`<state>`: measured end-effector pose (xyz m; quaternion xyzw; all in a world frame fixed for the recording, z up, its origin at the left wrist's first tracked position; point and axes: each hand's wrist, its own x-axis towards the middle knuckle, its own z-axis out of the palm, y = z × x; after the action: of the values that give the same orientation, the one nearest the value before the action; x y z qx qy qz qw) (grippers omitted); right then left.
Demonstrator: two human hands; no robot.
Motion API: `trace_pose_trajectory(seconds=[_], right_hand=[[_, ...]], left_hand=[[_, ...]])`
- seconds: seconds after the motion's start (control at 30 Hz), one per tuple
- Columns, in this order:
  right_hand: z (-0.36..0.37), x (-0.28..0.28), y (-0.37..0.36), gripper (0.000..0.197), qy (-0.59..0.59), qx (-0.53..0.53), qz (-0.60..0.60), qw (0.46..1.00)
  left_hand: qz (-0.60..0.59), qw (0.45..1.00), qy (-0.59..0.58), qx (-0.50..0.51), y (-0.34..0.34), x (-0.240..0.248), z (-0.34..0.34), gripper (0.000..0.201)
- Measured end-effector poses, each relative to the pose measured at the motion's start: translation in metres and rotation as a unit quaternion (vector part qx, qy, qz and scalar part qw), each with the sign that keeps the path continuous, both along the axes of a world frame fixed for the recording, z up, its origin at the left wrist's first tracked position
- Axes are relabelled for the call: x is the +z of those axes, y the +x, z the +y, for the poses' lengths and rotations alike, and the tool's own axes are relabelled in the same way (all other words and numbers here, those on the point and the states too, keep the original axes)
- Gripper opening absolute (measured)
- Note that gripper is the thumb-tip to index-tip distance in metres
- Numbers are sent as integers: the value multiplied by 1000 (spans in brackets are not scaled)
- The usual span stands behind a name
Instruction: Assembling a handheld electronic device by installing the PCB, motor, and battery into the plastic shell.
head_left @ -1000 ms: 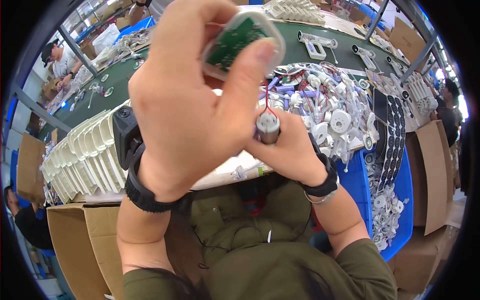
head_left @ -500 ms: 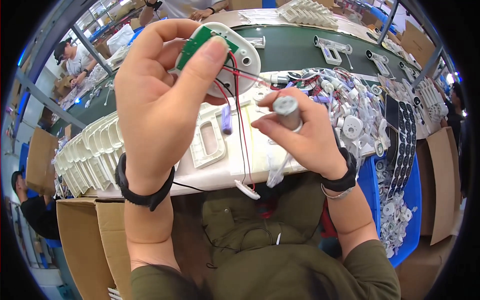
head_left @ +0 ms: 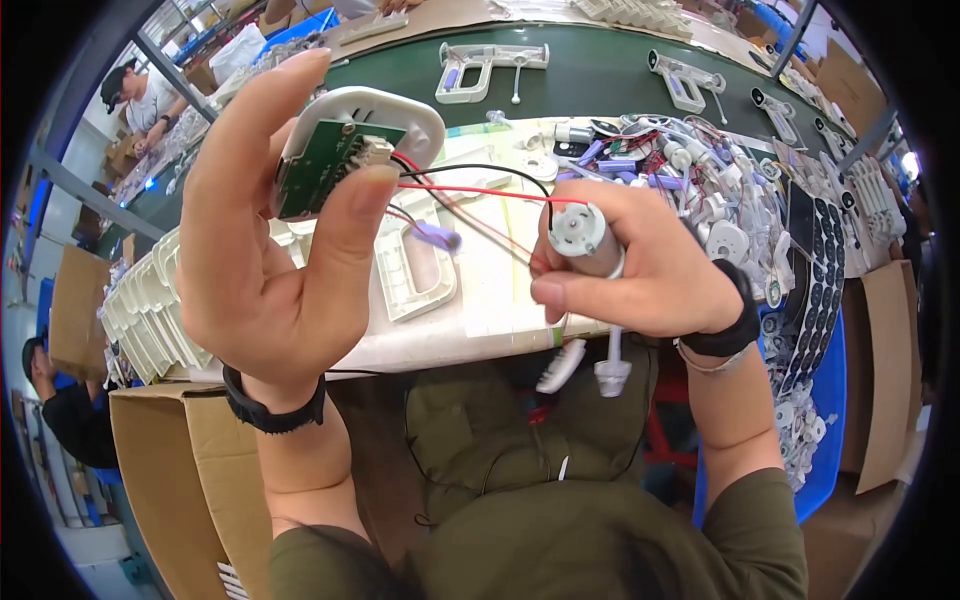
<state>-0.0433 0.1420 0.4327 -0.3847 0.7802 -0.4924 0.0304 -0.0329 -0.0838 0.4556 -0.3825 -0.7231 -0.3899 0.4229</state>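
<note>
My left hand (head_left: 290,260) is closed on a white plastic cover (head_left: 415,115) carrying a green circuit board (head_left: 325,165); the thumb presses beside the board's white connector. Red and black wires run from it to a small silver motor (head_left: 582,232). My right hand (head_left: 650,260) grips that motor, its end face turned up, with more wires between its fingers. A purple battery cell (head_left: 437,237) dangles on wires below the cover. Under my right hand hang a small white ridged piece (head_left: 562,367) and a translucent white stem part (head_left: 613,370). A white handle frame (head_left: 415,275) lies on the table behind.
Nested white housings (head_left: 160,310) line the table's left. Loose motors, cells and wired parts form a heap (head_left: 690,180) at right, above a blue bin (head_left: 825,430). Beyond runs a green conveyor (head_left: 590,95) with part-built units. Cardboard boxes (head_left: 170,470) flank me; co-workers sit farther off.
My left hand has moved left and down, tilting the cover and board. My right hand has shifted right and slightly down with the motor, turning its end face up and drawing the wires out.
</note>
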Motion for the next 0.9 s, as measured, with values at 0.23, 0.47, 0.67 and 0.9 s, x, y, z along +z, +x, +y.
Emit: trace_pose_trajectory(seconds=[0.23, 0.47, 0.67, 0.9], right_hand=[[-12, 16, -7, 21, -40, 54, -121, 990], [-57, -31, -73, 29, -9, 34, -164, 986], [-103, -109, -140, 31, 221, -104, 43, 969], [-86, -124, -117, 24, 320, -142, 24, 936]], left_hand=[[-24, 998, 59, 23, -9, -15, -7, 38], [-41, 934, 102, 341, -45, -96, -4, 39], [-251, 845, -103, 462, -68, -149, -10, 39], [-359, 828, -157, 400, -52, -157, -10, 34]])
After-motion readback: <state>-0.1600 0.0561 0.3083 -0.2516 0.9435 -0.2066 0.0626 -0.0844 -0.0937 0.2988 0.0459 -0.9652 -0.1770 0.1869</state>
